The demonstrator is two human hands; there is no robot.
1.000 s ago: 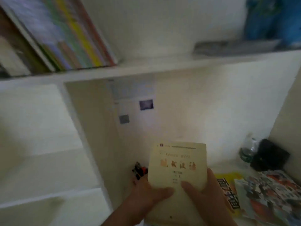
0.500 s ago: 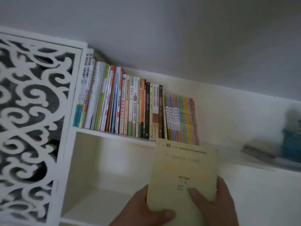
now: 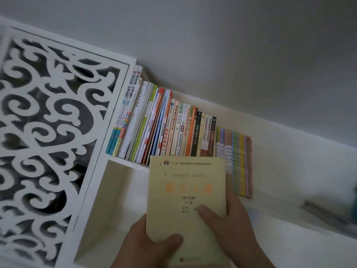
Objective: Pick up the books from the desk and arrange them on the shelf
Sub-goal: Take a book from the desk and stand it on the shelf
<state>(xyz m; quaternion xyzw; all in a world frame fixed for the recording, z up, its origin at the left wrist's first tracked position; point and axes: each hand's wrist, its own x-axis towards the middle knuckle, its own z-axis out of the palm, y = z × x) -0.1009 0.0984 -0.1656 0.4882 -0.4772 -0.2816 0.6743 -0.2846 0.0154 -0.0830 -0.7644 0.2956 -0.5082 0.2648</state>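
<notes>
Both hands grip one pale yellow book [image 3: 186, 200], upright, in front of the shelf [image 3: 280, 151]. Left hand [image 3: 152, 246] clamps the lower left edge, thumb on the cover; right hand [image 3: 234, 227] clamps the right edge. Thin paperback, likely light and bendy; best held near the spine. Free space right of the row of books [image 3: 173, 128].

Both hands are up in the lower centre of the view. The left hand [image 3: 148, 246] comes in from six o'clock, thumb [image 3: 172, 241] pressed flat and pointing to three o'clock. The right hand [image 3: 237, 227] sits at its three o'clock, thumb [image 3: 209, 212] angled toward ten o'clock, fingers wrapped behind out of sight. Both clamp the same book [image 3: 186, 192].
</notes>
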